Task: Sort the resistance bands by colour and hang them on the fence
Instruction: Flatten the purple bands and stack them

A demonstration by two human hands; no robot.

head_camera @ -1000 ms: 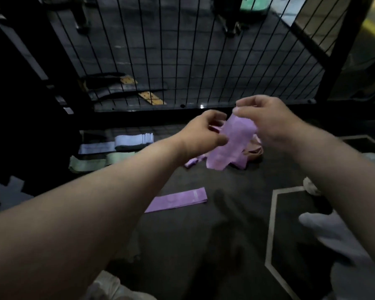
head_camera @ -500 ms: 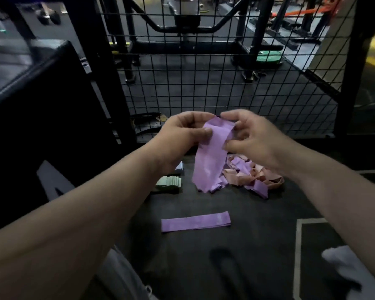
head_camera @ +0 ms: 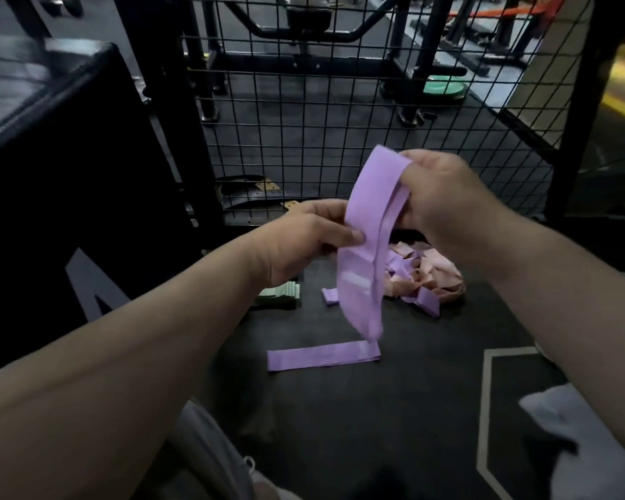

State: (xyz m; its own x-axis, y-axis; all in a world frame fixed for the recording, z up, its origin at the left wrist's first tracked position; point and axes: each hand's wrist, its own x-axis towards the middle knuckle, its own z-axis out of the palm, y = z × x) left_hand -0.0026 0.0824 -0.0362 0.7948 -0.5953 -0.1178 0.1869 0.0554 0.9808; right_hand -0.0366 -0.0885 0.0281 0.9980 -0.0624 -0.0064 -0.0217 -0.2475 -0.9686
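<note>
A purple resistance band point(head_camera: 367, 247) hangs as a long loop between both hands. My right hand point(head_camera: 444, 196) grips its upper end, and my left hand point(head_camera: 304, 243) pinches its side lower down. On the dark floor below lies a flat purple band point(head_camera: 322, 359). Behind it sits a tangled heap of pink and purple bands point(head_camera: 426, 279). A stack of green bands point(head_camera: 280, 295) peeks out under my left wrist. The black wire fence point(head_camera: 340, 113) stands just beyond the hands.
A large black box point(head_camera: 69, 175) rises at the left. Thick black fence posts point(head_camera: 574, 120) stand at the right. Gym machines and a green weight plate point(head_camera: 444, 90) lie beyond the mesh. My white-socked foot point(head_camera: 574, 438) rests at the lower right, and grey floor lines point(head_camera: 484, 409) run beside it.
The view tilted up toward the fence. My hands drew apart, the right rising and the left lower, so the crumpled purple band now hangs stretched out as a long loop.
</note>
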